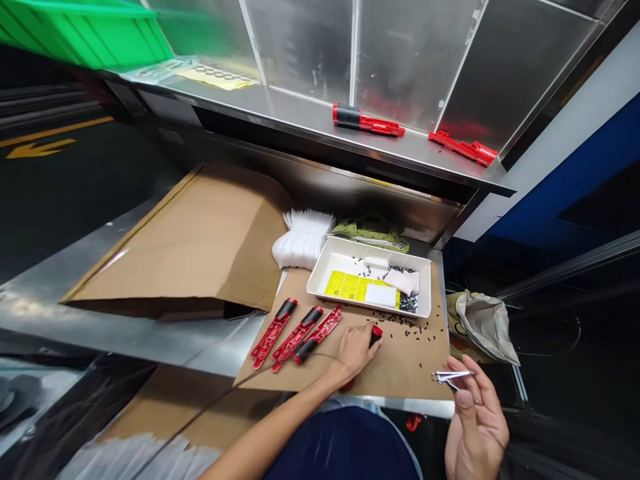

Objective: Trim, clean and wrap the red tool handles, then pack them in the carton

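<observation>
My left hand point(356, 348) is closed around a red and black plastic housing point(376, 333) on the cardboard sheet, mostly covered by the palm. Held up at the right, my right hand point(475, 413) pinches slim white and silver tweezers point(449, 377) between thumb and fingers, tips pointing left. Left of my left hand lie three more red and black housings, the nearest point(318, 335) slanting, inner sides up. Beyond them, a white tray point(315, 283) holds small black pieces point(409, 302), yellow labels and white pads. More black pieces point(407, 325) are scattered over the cardboard.
A large cardboard box point(190, 233) lies at left, beside stacked white sheets point(303, 241). Two red parts point(367, 123) point(463, 148) rest on the metal ledge behind. A green bin point(100, 33) sits upper left. An open bag point(483, 323) stands right of the table.
</observation>
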A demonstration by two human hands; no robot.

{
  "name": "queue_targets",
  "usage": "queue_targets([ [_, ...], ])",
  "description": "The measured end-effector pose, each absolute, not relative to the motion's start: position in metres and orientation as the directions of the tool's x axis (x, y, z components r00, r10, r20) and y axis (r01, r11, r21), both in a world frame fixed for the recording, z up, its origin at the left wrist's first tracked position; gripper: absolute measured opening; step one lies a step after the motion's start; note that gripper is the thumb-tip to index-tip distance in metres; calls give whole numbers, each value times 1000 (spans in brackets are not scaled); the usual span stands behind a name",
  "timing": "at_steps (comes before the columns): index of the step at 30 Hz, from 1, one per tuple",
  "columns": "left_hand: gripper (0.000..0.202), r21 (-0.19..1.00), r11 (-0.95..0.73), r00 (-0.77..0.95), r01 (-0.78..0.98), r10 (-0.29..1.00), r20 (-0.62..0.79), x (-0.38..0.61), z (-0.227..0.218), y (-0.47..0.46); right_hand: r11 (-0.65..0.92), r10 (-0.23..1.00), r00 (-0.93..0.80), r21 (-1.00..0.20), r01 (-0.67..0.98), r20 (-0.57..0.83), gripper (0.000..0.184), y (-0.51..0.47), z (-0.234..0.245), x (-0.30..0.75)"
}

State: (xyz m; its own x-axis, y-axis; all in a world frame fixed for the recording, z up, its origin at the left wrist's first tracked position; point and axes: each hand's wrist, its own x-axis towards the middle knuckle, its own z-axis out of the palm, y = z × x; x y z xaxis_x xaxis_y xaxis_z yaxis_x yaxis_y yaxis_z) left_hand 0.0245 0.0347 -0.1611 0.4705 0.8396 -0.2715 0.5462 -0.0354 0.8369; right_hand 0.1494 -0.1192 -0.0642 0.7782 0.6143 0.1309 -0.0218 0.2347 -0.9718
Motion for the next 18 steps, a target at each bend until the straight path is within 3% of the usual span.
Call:
queue_targets([
  [5,47,962,244,517,124,811,-273,7,-109,35,273,694,719,-930,-246,13,36,-117,-78,150],
  [8,52,902,420,501,-98,804,-320,12,-86,27,304,704,710,-903,-303,-1,30,-110,-87,142],
  [12,49,786,538,457,-305,807,-375,23,-70,11,378,625,781,-878,-294,8,32,-95,-92,133],
  [15,44,715,593,486,-371,780,-395,23,-64,0,459,555,832,-837,-299,7,34,-79,-84,146],
  [18,53,727,648,665,-228,649,-370,13,-57,-6,497,550,835,-796,-347,-20,30,-63,-64,169],
])
